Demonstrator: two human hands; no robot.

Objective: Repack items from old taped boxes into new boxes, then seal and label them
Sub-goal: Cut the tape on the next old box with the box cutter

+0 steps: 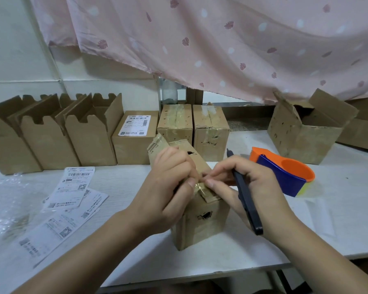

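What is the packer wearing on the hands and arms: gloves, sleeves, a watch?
Nothing that shows. The left hand and right hand are bare, with no gloves and no rings in view. The left forearm and right forearm are uncovered down to the picture's edge: no sleeves, watch or wristband. The nails that show are short and unpainted.

The curtain (pixel 221 39) overhead is dusty pink, scattered with white ovals and darker rose leaf prints; the open boxes (pixel 47 141) along the back are plain brown cardboard; the taped box (pixel 202 221) up front is the same brown, streaked with shiny yellowish tape and blotched by black tears (rather shabby); the tape dispenser (pixel 285 172) is orange and deep blue, with a sliver of yellow-green; the slim tool (pixel 245 200) is near black; the labels (pixel 72 187) are white with black barcodes; the surface (pixel 338 219) is white, faintly grained.
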